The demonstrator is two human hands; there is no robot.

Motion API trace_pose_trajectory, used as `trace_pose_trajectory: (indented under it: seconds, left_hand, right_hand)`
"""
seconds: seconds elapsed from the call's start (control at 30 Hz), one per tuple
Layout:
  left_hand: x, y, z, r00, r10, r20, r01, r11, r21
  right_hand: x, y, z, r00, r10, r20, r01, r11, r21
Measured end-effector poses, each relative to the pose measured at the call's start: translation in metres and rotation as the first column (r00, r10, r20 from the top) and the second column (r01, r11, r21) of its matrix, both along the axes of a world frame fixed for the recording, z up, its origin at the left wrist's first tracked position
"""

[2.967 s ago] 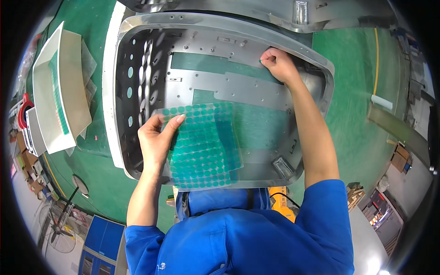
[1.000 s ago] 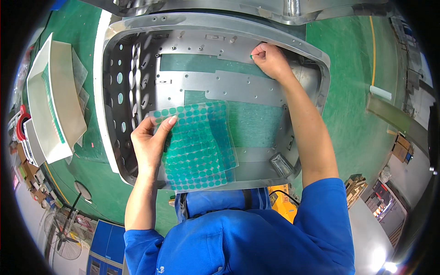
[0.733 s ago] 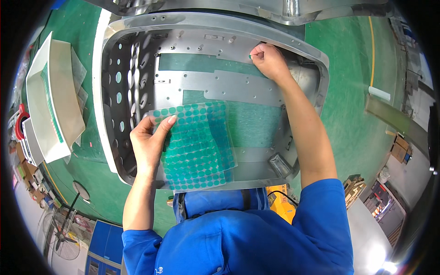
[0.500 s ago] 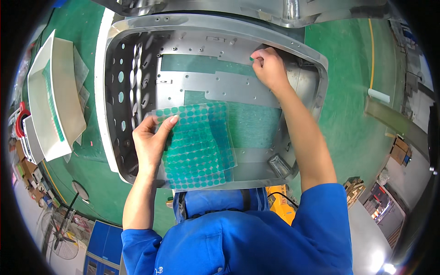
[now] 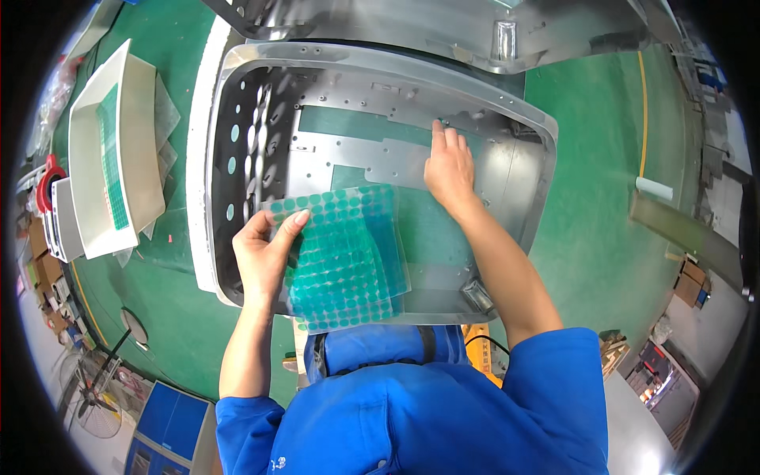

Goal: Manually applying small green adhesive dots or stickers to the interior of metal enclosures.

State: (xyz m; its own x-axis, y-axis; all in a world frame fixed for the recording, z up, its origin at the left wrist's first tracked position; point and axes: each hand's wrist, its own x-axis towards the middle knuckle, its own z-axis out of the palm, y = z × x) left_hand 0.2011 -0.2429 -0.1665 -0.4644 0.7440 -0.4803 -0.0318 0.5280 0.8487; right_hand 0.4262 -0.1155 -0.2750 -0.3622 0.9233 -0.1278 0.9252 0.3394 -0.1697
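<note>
My left hand (image 5: 265, 257) grips the upper left corner of some clear sheets of round green stickers (image 5: 340, 253), thumb on top. The sheets hang over the near left part of a grey metal housing (image 5: 384, 59), a deep rounded frame with cut-outs and small holes in its floor. Toward the far right of that floor, my right hand (image 5: 451, 170) lies with its fingers stretched out. Its index fingertip presses on the metal panel (image 5: 404, 158), close to a small green dot (image 5: 446, 123). Whatever is under that fingertip is hidden.
Beyond the housing stands a second metal shell (image 5: 443, 36). To the left, a cream-coloured bin (image 5: 142, 150) holds more green sticker sheets (image 5: 112, 158). A floor fan (image 5: 95, 404) is at the lower left. Something yellow (image 5: 479, 348) with a black cable shows below the housing.
My right hand has gone from pinching a small green sticker to stretched fingers on the panel, slightly nearer me. My left hand still holds the sheets. The whole view has shifted a little.
</note>
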Motion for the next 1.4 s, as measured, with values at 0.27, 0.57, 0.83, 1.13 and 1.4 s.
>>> trace_pose_trajectory:
  seconds: [0.27,0.57,0.83,1.13,1.4]
  left_hand:
    - [-0.002,-0.023,0.002,0.997,0.073,-0.035,-0.072,0.996,0.048]
    - [-0.003,-0.038,0.002,0.983,-0.069,-0.168,0.115,0.953,0.280]
    - [-0.009,-0.032,-0.004,0.993,-0.114,0.036,0.105,0.976,0.192]
    - [-0.010,-0.032,-0.004,0.988,-0.152,0.029,0.148,0.984,0.102]
    - [-0.018,-0.034,-0.008,0.983,-0.183,0.035,0.180,0.981,0.075]
  right_hand:
    - [-0.011,0.001,-0.002,0.988,-0.149,0.030,0.151,0.986,-0.077]
    - [-0.035,-0.038,0.111,0.554,-0.035,-0.832,-0.444,0.832,-0.331]
    - [-0.037,-0.061,0.107,0.546,-0.096,-0.833,-0.319,0.895,-0.313]
    - [-0.040,-0.081,0.091,0.609,-0.189,-0.770,-0.213,0.896,-0.389]
    - [-0.047,-0.083,0.086,0.555,-0.225,-0.801,-0.195,0.901,-0.388]
